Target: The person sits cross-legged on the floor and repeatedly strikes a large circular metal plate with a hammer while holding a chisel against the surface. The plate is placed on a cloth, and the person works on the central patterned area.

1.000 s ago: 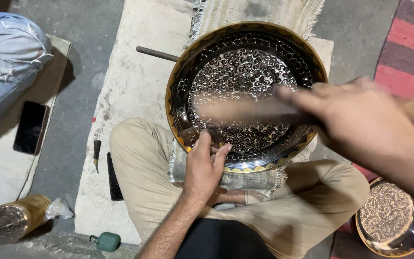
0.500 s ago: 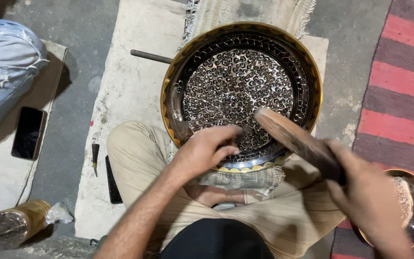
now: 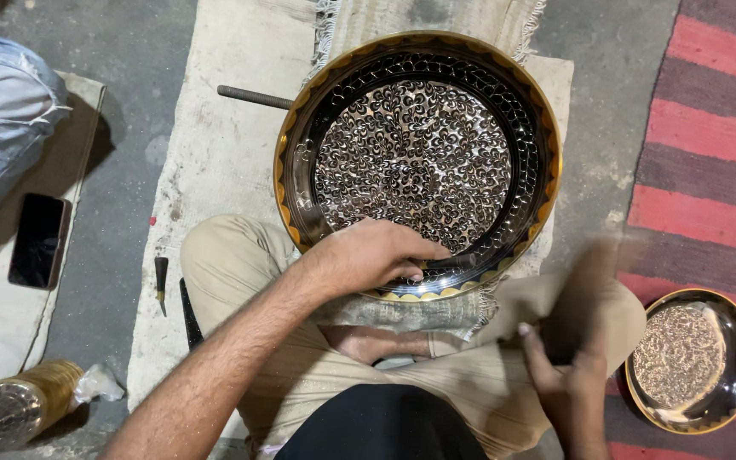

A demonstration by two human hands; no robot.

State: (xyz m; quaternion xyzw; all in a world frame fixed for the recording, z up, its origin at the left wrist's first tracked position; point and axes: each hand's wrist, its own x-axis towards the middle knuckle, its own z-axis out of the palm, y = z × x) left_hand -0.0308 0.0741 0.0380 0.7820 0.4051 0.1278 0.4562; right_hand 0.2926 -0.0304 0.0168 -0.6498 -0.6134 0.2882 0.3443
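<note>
A large round metal tray (image 3: 300,153) with a gold rim and dense engraved swirls leans on my crossed legs. My left hand (image 3: 372,255) rests on its near rim, fingers curled around a thin dark punch (image 3: 463,259) whose tip touches the engraved band. My right hand (image 3: 566,388) is low at the right, beside my knee, gripping a wooden mallet (image 3: 585,290) that is motion-blurred and off the tray.
A smaller engraved bowl (image 3: 730,341) sits on the red striped rug (image 3: 709,128) at the lower right. A metal rod (image 3: 253,96) and a small chisel (image 3: 161,277) lie on the cloth mat (image 3: 215,170). A phone (image 3: 37,240), a wrapped brass piece (image 3: 10,409) and another person's jeans-clad leg (image 3: 2,111) are at the left.
My right hand swung the mallet from above the tray down and to the right, off the tray. My left hand slid to the right along the near rim.
</note>
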